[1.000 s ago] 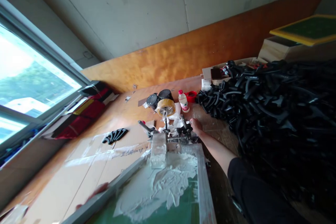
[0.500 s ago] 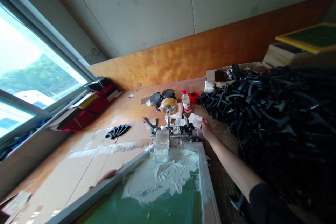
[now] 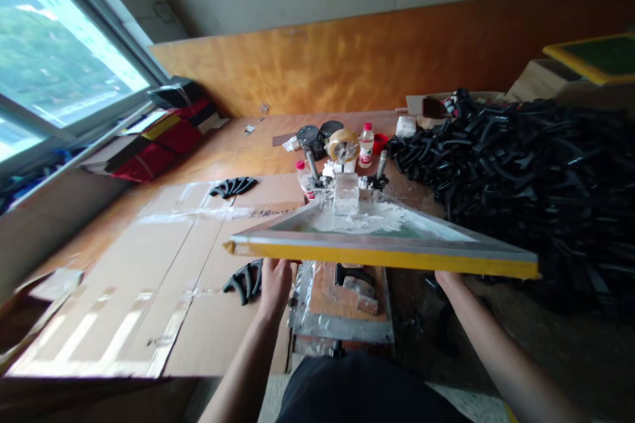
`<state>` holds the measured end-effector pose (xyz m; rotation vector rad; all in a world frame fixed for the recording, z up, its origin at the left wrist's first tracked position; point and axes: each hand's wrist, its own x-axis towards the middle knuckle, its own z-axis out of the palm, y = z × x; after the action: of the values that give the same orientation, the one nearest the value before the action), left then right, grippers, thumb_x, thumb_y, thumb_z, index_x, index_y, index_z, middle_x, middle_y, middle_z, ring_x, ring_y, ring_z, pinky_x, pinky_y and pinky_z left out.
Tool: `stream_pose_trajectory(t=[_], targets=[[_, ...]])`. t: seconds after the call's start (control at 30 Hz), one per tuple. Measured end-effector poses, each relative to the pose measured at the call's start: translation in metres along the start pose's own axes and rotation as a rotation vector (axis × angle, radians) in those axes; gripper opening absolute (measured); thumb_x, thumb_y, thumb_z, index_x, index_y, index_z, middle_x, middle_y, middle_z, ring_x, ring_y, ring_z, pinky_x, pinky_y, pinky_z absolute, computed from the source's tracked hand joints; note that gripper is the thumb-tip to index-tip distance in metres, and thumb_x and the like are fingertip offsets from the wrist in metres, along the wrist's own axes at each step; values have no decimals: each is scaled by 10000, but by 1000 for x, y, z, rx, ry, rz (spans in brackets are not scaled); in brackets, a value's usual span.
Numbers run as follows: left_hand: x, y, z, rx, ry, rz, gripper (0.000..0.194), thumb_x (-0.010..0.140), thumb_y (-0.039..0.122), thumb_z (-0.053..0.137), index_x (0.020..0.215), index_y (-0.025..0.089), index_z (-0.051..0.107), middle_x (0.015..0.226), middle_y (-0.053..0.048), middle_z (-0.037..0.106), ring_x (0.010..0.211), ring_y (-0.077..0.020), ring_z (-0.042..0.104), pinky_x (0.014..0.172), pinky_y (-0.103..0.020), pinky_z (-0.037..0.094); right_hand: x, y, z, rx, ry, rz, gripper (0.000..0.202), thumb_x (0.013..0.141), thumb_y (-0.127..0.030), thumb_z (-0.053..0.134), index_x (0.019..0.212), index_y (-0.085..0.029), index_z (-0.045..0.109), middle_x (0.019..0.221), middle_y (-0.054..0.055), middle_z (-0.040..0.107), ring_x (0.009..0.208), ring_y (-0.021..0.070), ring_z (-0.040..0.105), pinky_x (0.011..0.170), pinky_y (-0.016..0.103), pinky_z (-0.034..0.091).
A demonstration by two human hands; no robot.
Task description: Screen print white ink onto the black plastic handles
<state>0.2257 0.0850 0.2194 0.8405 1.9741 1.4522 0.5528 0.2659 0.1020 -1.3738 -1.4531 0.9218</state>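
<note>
A screen frame with a yellow front edge is tilted up, hinged at the clamps at its far end. White paste lies on its mesh. My left hand is at the underside of the front edge, left of centre, its fingers partly hidden by the frame. My right hand is under the same edge further right, its fingers hidden. Below the frame, a black curved part rests on a wooden base beside small blocks.
A large pile of black parts covers the right side. On the left, cardboard holds two groups of black parts. Bottles, tape and round tins stand behind the clamps.
The frame's front edge has risen into view, showing the base beneath. My right hand has moved from the white cloth by the clamps to the front edge. The view has shifted down.
</note>
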Motion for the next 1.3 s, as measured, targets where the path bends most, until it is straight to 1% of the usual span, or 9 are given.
stream_pose_trajectory(t=[0.13,0.23,0.33,0.43,0.57,0.73,0.9,1.07,1.3], targets=[[-23,-57,11,187,-204,15,252,850,424,548,827,187,631,777,-23,655,694,-145,583,641,-259,464,-72,-29,45,-165,-112,-24,291,816,-499,573,866,-235,684,781,60,698,772,263,642,727,384,533],[-44,-90,20,445,-297,78,147,839,345,592,825,208,641,818,-12,654,723,-142,584,691,-267,443,-108,-56,89,-230,-315,-266,216,899,-375,521,907,-248,696,861,67,692,790,230,631,746,346,508],[-54,-108,29,642,-289,173,139,828,353,633,854,216,641,884,-34,645,816,-174,587,732,-282,428,-122,-69,121,-265,-505,-507,195,909,-234,521,849,-253,706,860,52,669,864,218,603,802,346,482],[-52,-114,35,738,-272,257,191,848,399,622,832,211,649,886,-60,644,871,-205,580,760,-303,415,-115,-68,138,-426,-612,-587,172,878,-191,586,778,-246,714,792,41,649,847,220,557,776,344,454],[-49,-117,38,717,-267,303,214,872,425,598,881,229,684,887,-47,663,868,-199,580,774,-307,404,-103,-64,144,-585,-565,-582,100,855,-284,654,799,-238,723,825,57,660,861,232,529,775,352,426],[-48,-122,40,754,-236,309,259,902,433,549,890,229,708,908,-62,676,870,-208,580,750,-318,393,-105,-63,143,-568,-637,-645,102,859,-247,650,787,-253,723,796,30,676,864,219,531,800,351,394],[-47,-126,42,733,-216,327,253,886,442,578,875,234,722,872,-47,678,865,-195,583,747,-301,390,-104,-66,146,-636,-590,-654,124,870,-293,641,787,-231,709,848,43,699,868,219,530,784,353,368],[-48,-128,44,729,-144,344,202,876,409,609,822,248,719,829,-19,673,831,-167,581,729,-275,385,-107,-72,151,-660,-703,-751,135,871,-231,619,752,-206,679,794,43,694,876,215,554,810,352,373],[-48,-129,44,743,-120,355,194,852,433,636,797,261,707,821,1,674,834,-164,588,728,-273,390,-70,-70,148,-603,-397,-440,229,945,-223,444,986,-190,666,979,113,718,925,241,645,784,329,499]])
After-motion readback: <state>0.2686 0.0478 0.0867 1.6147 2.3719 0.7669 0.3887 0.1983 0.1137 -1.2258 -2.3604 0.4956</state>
